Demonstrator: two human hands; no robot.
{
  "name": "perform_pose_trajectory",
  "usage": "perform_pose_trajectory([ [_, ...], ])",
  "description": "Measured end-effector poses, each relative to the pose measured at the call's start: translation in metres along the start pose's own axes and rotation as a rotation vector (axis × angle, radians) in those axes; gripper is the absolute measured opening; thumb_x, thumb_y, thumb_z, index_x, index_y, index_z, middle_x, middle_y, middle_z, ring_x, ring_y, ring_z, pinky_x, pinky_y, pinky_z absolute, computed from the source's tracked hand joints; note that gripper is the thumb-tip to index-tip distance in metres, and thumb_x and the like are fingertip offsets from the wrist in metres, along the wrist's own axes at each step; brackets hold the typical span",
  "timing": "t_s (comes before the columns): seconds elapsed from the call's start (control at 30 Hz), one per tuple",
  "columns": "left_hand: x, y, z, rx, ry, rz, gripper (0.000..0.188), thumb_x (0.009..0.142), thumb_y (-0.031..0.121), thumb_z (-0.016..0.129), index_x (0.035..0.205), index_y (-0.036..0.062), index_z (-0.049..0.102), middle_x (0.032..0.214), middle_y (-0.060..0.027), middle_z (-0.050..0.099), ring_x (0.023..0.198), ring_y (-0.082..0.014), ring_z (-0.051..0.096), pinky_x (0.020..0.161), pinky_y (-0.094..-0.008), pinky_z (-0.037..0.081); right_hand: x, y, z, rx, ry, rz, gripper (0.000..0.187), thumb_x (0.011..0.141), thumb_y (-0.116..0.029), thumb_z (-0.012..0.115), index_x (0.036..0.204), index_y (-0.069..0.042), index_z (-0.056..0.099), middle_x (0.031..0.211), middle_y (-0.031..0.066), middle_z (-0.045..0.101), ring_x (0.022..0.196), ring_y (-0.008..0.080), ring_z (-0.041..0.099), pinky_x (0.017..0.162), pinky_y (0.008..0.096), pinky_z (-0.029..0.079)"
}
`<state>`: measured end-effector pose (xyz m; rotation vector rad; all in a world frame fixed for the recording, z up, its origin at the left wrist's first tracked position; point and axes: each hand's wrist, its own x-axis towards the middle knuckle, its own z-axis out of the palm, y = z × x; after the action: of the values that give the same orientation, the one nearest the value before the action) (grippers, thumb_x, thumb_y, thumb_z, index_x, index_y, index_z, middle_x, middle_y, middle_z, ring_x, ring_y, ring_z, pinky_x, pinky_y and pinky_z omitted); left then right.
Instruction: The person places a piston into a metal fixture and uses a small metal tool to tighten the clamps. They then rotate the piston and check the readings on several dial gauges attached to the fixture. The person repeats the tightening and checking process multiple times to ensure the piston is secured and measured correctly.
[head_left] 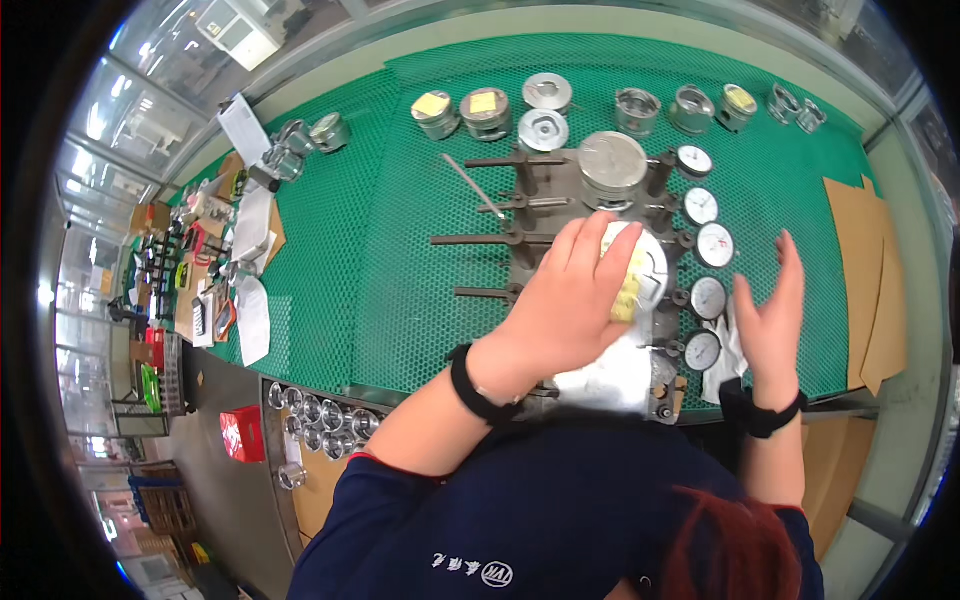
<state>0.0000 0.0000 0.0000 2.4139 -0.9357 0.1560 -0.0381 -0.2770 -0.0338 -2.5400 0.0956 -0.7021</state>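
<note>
- The left hand (570, 300) lies flat, fingers spread, on a round metal piston (640, 265) with a yellow label; its grip presses on the piston top rather than closing around it.
- The right hand (770, 320), at 3 o'clock of the piston, is held edge-up with its grip released, touching nothing.
- The piston sits on a grey gauge fixture (620, 370) with a row of dial gauges (708, 250).
- Towards 12 o'clock, more pistons (487, 112) stand on the green mesh surface (380, 240).

On the table (400, 250), a gauge fixture (600, 380) sits at the near edge, dial gauges (705, 265) along its right side, pistons (545, 110) lined behind (cardboard (875, 290) far right).
</note>
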Motion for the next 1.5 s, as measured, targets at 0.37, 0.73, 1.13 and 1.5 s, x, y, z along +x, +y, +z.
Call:
perform_pose_trajectory([
  [0.37,-0.061,-0.158,-0.152,-0.548,0.995,-0.319,0.089,0.085,0.016,0.080,0.150,-0.0014,0.021,0.149,-0.0197,0.037,0.133,-0.0315,0.047,0.110,-0.0444,0.043,-0.046,0.032,-0.057,-0.088,0.086,0.338,0.066,0.092,-0.008,0.062,0.153,-0.006,0.037,0.151,0.0167,0.045,0.134,0.0315,0.048,0.110,0.0444,0.039],
  [0.73,0.047,-0.342,-0.024,0.033,0.054,-0.619,0.095,0.069,0.033,0.090,0.138,-0.0036,0.037,0.137,-0.0260,0.051,0.123,-0.0406,0.057,0.102,-0.0440,0.049,-0.088,-0.004,-0.074,-0.193,0.160,0.515,0.065,0.092,-0.005,0.063,0.152,-0.007,0.039,0.151,0.0138,0.045,0.131,0.0291,0.049,0.109,0.0416,0.038],
  [1.13,0.105,-0.358,0.030,0.145,-0.062,-0.582,0.092,0.066,0.037,0.091,0.135,-0.0009,0.043,0.136,-0.0236,0.056,0.123,-0.0408,0.058,0.101,-0.0441,0.050,-0.100,-0.038,-0.076,-0.290,0.140,0.575,0.065,0.091,-0.004,0.063,0.151,-0.008,0.039,0.148,0.0145,0.047,0.130,0.0305,0.050,0.108,0.0427,0.040],
  [1.5,0.042,-0.386,0.033,0.028,0.299,-0.416,0.088,0.077,0.026,0.083,0.146,-0.0036,0.038,0.147,-0.0277,0.044,0.134,-0.0421,0.048,0.110,-0.0439,0.043,-0.038,-0.052,-0.050,-0.177,0.000,0.317,0.064,0.085,-0.003,0.067,0.145,-0.003,0.045,0.143,0.0204,0.050,0.130,0.0349,0.051,0.110,0.0427,0.040],
])
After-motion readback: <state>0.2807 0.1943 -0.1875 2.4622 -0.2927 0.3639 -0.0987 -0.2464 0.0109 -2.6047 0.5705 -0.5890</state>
